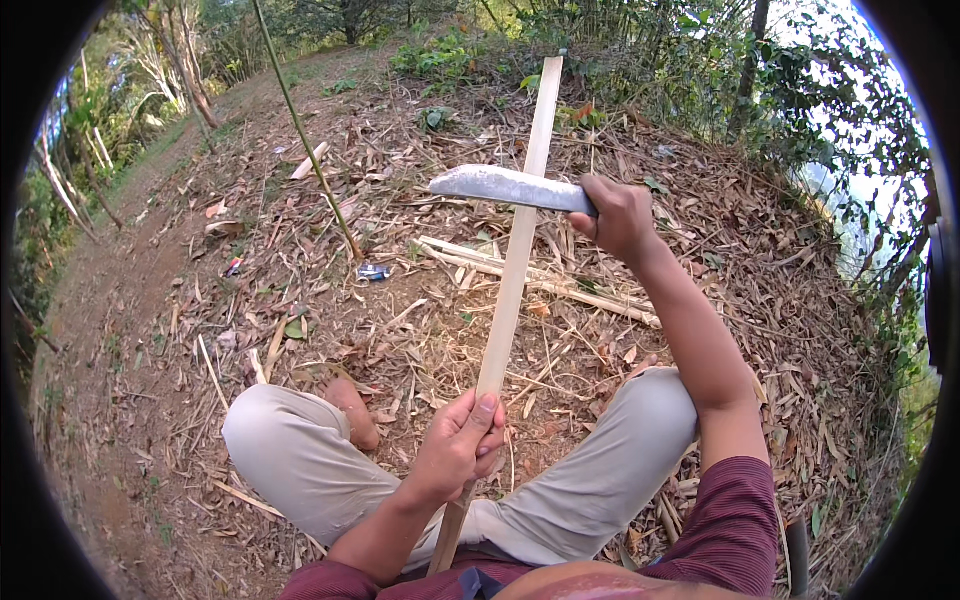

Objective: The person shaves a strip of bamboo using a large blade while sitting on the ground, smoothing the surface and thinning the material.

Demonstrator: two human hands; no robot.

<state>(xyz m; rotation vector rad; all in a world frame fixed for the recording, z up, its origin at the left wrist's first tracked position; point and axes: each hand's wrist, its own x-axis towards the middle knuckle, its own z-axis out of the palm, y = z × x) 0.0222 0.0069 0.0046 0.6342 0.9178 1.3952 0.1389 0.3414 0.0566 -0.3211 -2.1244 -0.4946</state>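
Note:
A long, pale strip of split bamboo [508, 290] slants up and away from my lap, its far end raised above the leaf litter. My left hand [458, 447] is wrapped round its lower part, thumb lying along the top. In my right hand [618, 218] is a machete [500, 185], the fist closed round its handle, which is mostly hidden. The broad, whitish-grey blade points left and lies across the strip's upper half. Whether the edge presses into the strip or only rests against it, I cannot tell.
Cut bamboo strips [580, 290] lie on the ground beyond my knees. Dry leaves [400, 340] and shavings cover the sloping soil. A thin green stem [305, 130] leans at left, beside a crumpled blue wrapper [374, 272]. Bushes [640, 60] line the far side. My bent legs flank the strip.

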